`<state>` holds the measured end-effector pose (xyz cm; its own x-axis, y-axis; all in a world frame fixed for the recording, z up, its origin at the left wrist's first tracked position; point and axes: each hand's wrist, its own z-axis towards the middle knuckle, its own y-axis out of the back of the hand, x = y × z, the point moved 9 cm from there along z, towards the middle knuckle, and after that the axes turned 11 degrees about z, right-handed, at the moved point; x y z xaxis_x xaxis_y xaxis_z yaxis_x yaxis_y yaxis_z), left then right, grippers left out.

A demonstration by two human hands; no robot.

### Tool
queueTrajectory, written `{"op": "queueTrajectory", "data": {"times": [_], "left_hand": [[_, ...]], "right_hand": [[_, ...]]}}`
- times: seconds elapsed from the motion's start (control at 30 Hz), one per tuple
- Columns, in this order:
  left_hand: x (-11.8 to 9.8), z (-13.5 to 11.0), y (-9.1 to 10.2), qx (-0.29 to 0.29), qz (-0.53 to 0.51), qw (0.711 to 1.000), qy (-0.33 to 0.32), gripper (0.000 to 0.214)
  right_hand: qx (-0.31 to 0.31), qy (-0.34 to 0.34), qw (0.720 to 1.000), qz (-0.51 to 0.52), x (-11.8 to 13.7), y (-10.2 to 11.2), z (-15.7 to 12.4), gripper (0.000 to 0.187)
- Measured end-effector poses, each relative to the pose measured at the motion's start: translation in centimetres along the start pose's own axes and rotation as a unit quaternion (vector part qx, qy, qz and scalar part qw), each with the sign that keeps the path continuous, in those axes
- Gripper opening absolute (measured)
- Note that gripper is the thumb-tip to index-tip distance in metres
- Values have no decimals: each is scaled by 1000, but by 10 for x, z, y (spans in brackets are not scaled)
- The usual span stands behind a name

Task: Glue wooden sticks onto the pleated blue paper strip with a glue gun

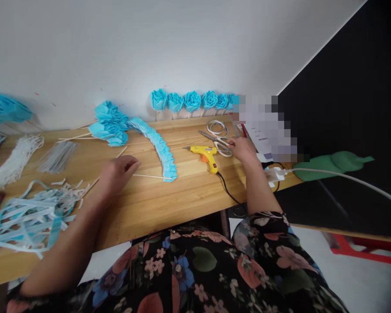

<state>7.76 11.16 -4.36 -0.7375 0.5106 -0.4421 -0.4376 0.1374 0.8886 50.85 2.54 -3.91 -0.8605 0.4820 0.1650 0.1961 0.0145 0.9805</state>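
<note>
My right hand (243, 148) has its fingers closed on the handles of a pair of scissors (210, 136), whose blades point left. Just left of that hand lies a yellow hot glue gun (204, 152) with a black cord. My left hand (120, 173) is curled just above the table, fingertips pressed together; what is in them is hidden. From beside it a thin wooden stick (151, 176) runs right onto the end of a pleated blue paper strip (161, 150). A second stick (121, 151) passes behind the left hand.
Blue paper flowers (192, 101) on sticks line the wall, and more (111, 124) lie at back left. White strings (18, 158), grey wires (59, 157) and paper scraps (35, 215) cover the left side. A tape roll (217, 127) lies behind the scissors. A power strip (275, 174) sits right.
</note>
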Motion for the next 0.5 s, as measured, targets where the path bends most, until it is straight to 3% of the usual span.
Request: {"op": "queueTrajectory", "data": {"times": [0.33, 0.5], "left_hand": [[5, -1, -6, 19, 17, 1000, 6, 36], [4, -1, -9, 14, 5, 1000, -17, 36]], "right_hand": [[14, -62, 997, -38, -8, 1, -7, 30], [-13, -36, 999, -20, -8, 7, -9, 31]]}}
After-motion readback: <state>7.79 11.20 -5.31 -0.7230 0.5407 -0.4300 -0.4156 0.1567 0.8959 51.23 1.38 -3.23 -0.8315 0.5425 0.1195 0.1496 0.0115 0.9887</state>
